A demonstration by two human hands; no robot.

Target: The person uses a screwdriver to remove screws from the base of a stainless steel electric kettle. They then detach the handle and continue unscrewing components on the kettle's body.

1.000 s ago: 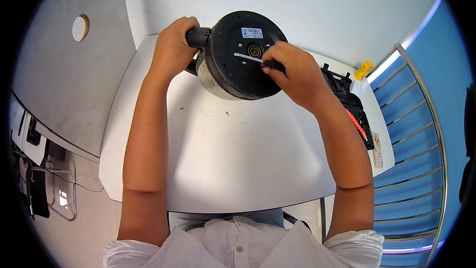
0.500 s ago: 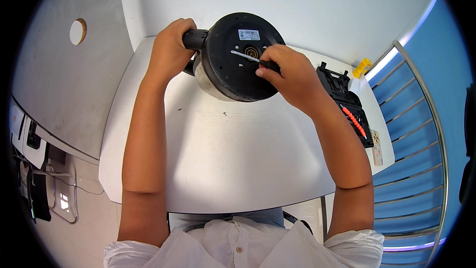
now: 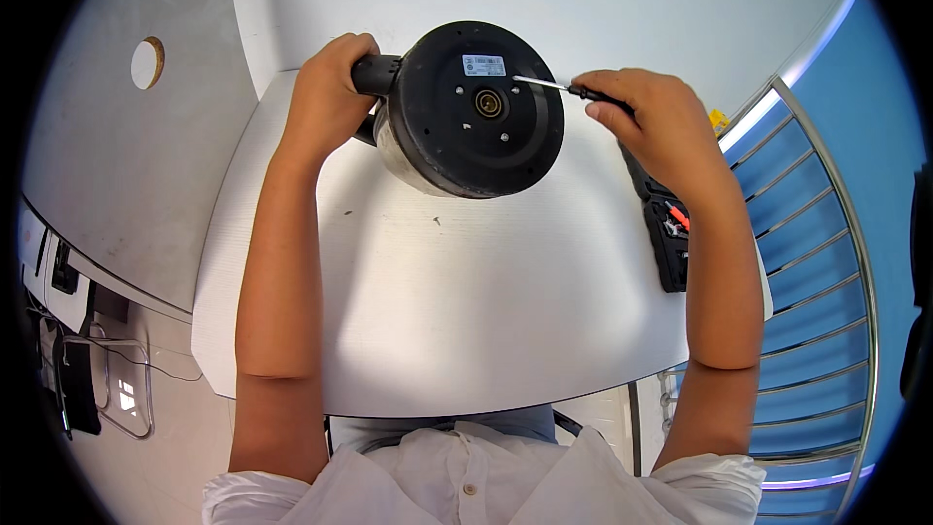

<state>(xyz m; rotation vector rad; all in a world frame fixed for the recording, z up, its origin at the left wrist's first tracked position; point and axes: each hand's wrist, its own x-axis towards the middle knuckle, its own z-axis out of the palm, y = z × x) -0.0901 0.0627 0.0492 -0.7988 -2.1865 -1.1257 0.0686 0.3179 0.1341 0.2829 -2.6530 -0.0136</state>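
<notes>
An electric kettle (image 3: 447, 141) is held up on its side over the table, its round black underside facing me. That base carries a pale label, a ringed socket in the middle and several small screws around it. My left hand (image 3: 335, 78) is closed round the kettle's black handle (image 3: 374, 76). In my right hand (image 3: 656, 117), closed, is a screwdriver (image 3: 583, 92) with a black grip and a thin metal shaft. The shaft points left across the base, its tip close to the upper right screw; I cannot tell whether it touches.
A black tool case (image 3: 666, 243) with an orange-red piece in it lies on the right of the white table (image 3: 486, 311), partly behind my right forearm. A yellow object (image 3: 718, 122) sits at the far right. Metal railings (image 3: 807, 204) run along the right side.
My right hand has moved right, taking the screwdriver from in front of the socket to the upper right of the base. The kettle and my left hand have hardly shifted.
</notes>
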